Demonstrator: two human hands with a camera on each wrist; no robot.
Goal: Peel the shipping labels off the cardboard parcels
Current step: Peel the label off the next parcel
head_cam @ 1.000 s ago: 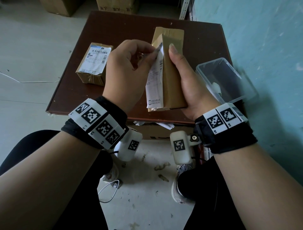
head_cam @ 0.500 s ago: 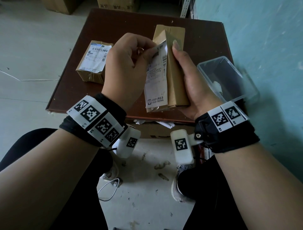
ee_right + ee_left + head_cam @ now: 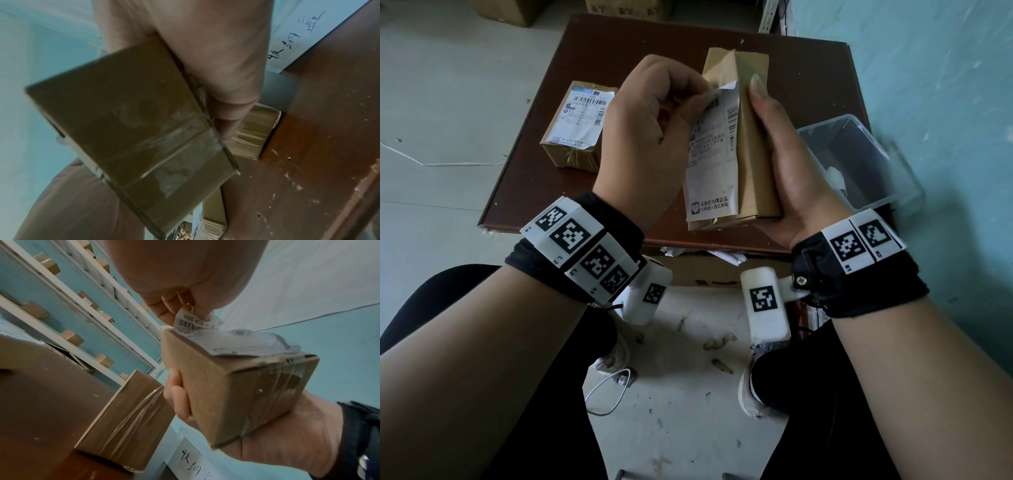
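Observation:
My right hand (image 3: 787, 171) grips a brown cardboard parcel (image 3: 755, 164) upright above the table, fingers curled round its far side (image 3: 176, 395). A white shipping label (image 3: 714, 161) covers its left face. The label's top corner (image 3: 191, 321) is lifted off the cardboard, and my left hand (image 3: 650, 137) pinches it between thumb and fingertips. In the right wrist view the parcel's taped underside (image 3: 133, 129) fills the frame. A second parcel (image 3: 571, 150) lies flat on the table at the left, its label (image 3: 582, 116) fully stuck on. A third, taped parcel (image 3: 127, 418) stands on the table behind the held one.
The brown table (image 3: 619, 51) is small and stands against a blue wall at the right. A clear plastic box (image 3: 859, 164) sits on its right edge. A cardboard box with paper scraps (image 3: 722, 270) is under the near edge. My knees and shoes are below.
The held parcel has turned so its label faces me more. The label's top corner has come further away from the cardboard in my left hand's pinch.

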